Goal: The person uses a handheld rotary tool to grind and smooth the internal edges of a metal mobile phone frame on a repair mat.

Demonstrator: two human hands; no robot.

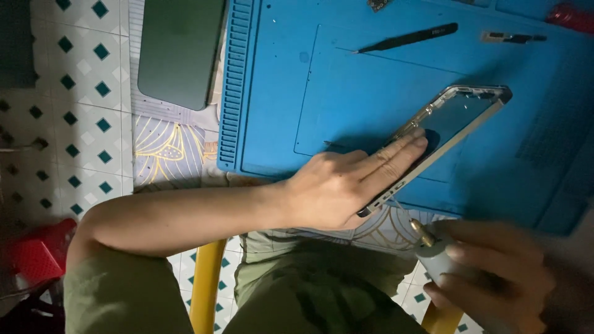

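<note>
1. The left hand (346, 185) lay flat, fingers (405, 148) stretched out, pressing a phone frame (461, 117) onto the blue mat (346, 74) at its near edge.
2. The hand hid the frame's near left corner.
3. The right hand (495, 278), blurred and cut off at the near right, had its fingers wrapped around a grey tool (436, 253) with a brass tip, just near of the frame.
4. Black tweezers (408, 38) lay far on the mat.
5. A dark green panel (179, 52) sat far left, partly cut off.
</note>
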